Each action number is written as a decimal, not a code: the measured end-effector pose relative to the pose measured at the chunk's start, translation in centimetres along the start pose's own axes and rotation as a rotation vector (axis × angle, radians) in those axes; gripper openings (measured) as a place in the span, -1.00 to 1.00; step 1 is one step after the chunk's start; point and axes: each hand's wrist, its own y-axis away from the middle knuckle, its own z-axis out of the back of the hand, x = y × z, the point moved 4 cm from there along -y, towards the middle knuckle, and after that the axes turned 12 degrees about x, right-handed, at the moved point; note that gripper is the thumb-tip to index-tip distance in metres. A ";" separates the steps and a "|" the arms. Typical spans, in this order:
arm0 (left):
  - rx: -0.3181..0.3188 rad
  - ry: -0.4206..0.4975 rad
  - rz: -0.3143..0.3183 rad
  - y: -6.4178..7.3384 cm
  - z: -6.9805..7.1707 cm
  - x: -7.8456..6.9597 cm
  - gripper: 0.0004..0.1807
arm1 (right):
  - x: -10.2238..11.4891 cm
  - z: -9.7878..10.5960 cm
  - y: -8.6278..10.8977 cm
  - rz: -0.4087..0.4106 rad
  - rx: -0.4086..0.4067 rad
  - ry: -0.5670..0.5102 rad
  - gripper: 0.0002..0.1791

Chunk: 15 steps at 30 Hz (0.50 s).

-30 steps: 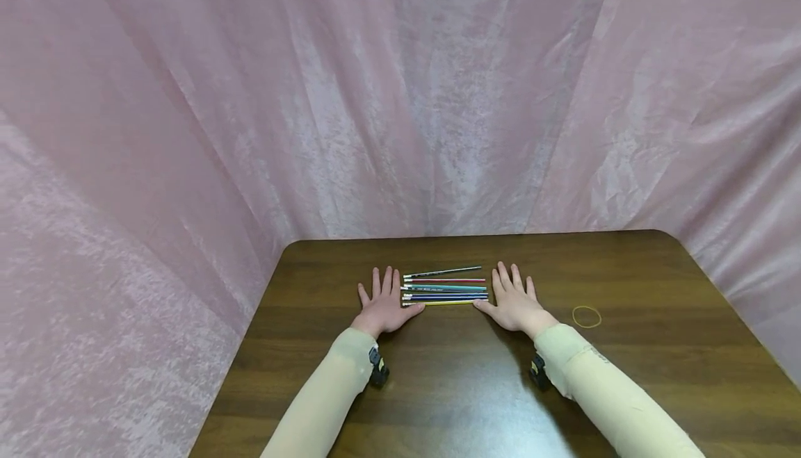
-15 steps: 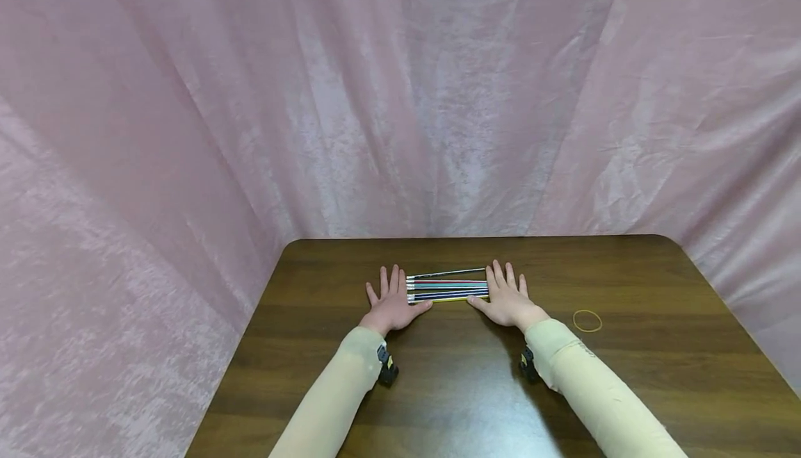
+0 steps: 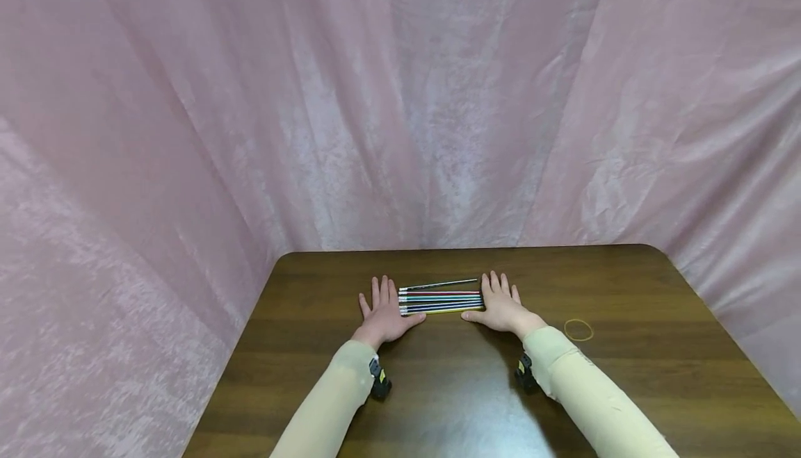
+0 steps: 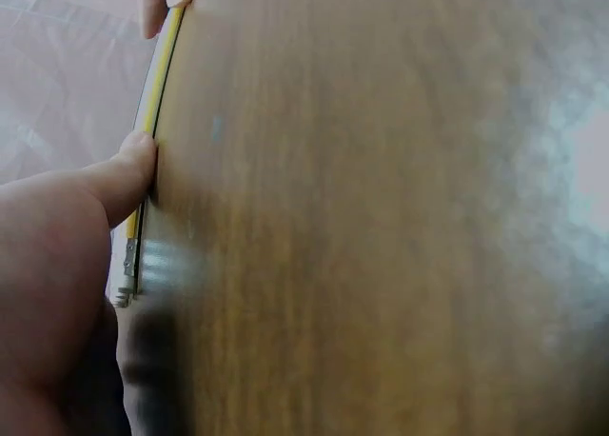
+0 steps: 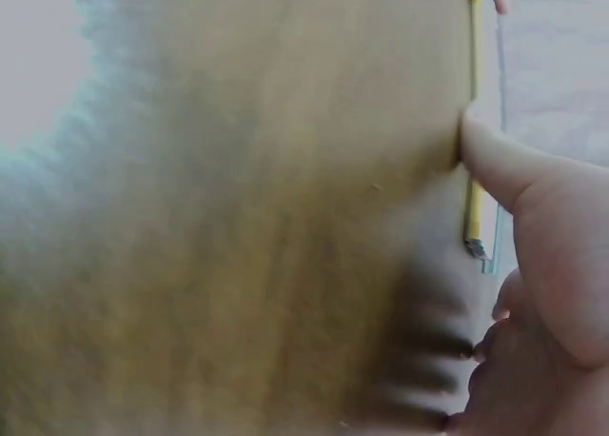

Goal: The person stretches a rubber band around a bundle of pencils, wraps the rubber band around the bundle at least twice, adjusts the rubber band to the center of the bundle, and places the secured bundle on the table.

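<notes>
Several pencils lie side by side on the brown table between my two hands, their white-eraser ends to the left. The farthest, a dark pencil, slants away from the others. My left hand is spread flat at the eraser ends, its thumb along the near side of the row. Opposite it, my right hand lies with straight fingers at the other ends. In the left wrist view the left thumb presses against the nearest, yellow pencil. The right thumb meets the same pencil in the right wrist view.
A yellow rubber band lies on the table to the right of my right hand. Behind the far table edge hangs a pink curtain, which also runs down both sides.
My right hand has moved left against the pencil ends, so the hands are closer together. The near pencils lie tighter in the row; the farthest still slants.
</notes>
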 end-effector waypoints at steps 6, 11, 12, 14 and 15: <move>-0.040 0.012 -0.039 0.3 0.0 0.0 0.37 | 1.3 1.1 0.6 0.036 0.001 -0.007 0.21; -0.129 -0.011 -0.183 0.7 1.4 -1.5 0.27 | 2.5 2.4 0.2 0.125 -0.064 0.042 0.15; -0.135 -0.025 -0.202 0.7 1.6 -1.8 0.26 | 2.7 2.6 0.1 0.144 -0.063 0.063 0.15; -0.136 -0.054 -0.230 0.6 1.9 -2.4 0.25 | 3.0 2.9 -0.2 0.169 -0.035 0.101 0.14; -0.133 -0.071 -0.241 0.5 2.0 -2.7 0.25 | 3.1 3.1 -0.4 0.176 -0.012 0.116 0.14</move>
